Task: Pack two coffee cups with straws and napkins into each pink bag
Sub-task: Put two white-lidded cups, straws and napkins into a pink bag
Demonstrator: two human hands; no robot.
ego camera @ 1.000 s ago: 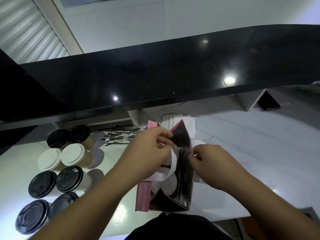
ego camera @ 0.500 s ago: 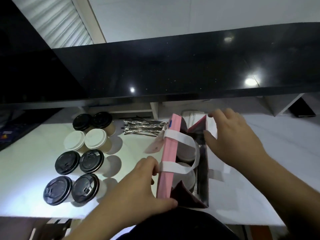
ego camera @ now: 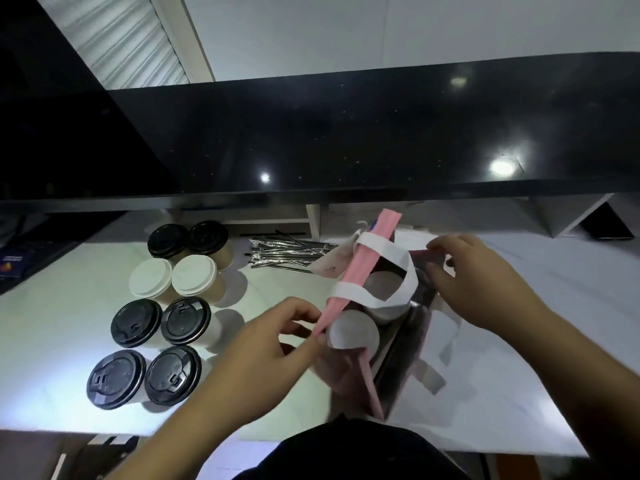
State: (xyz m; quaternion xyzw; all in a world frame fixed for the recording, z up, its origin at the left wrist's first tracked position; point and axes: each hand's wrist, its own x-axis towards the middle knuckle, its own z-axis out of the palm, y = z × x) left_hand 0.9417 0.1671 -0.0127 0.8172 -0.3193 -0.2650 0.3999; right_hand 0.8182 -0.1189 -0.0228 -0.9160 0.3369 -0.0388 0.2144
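A: Where is the pink bag (ego camera: pixel 360 268) found?

B: It is seen standing open on the white counter (ego camera: pixel 62 327), just right of centre. Its near left edge is pinched between the thumb and fingertips of the left hand (ego camera: pixel 277 344); the remaining fingers are curled loosely, and nothing else is held.

A: And the right hand (ego camera: pixel 481 282)?

B: The far right rim of the bag is gripped by it, fingers bent over the edge. The two sides are thus held apart, and the mouth is kept wide.

A: What is contained in the bag?

B: Two cups (ego camera: pixel 353 332) with white lids are seen inside, one nearer the person and one behind it. A white handle (ego camera: pixel 384 258) is looped across the opening above the farther cup. A second white handle (ego camera: pixel 446 344) is draped down the outer right side of the bag. Whether straws or napkins are inside cannot be told.

A: What is laid out beside it?

B: Eight lidded cups (ego camera: pixel 173 310) are grouped in pairs on the left of the counter: six black lids and two white lids, the white pair being second from the back. A pile of wrapped straws (ego camera: pixel 287 252) is placed between that group and the bag, near the back of the counter. A black shelf (ego camera: pixel 346 133) is set above all of it.
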